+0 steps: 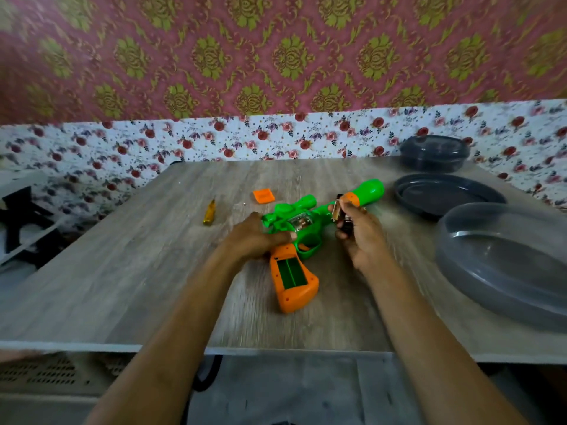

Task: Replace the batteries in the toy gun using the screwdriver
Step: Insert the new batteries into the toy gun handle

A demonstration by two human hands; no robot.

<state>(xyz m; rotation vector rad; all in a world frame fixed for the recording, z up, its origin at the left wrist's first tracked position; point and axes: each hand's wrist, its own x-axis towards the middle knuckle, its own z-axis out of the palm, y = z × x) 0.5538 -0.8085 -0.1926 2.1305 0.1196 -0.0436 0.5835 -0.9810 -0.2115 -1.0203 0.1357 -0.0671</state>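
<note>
Batteries pinched in right hand fingers, held off surface beside barrel. Left hand fingers curled over toy gun, pinning it flat, empty grip compartment up for loading. Cover, screwdriver parked beyond, out of way.

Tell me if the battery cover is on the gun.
No: the compartment in the gun is open, and the orange cover lies apart on the table.

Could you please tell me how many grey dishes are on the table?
3. A lidded container stands at the far right of the table; a shallow plate lies in front of it; a large translucent dish is nearest, cut off by the frame.
</note>
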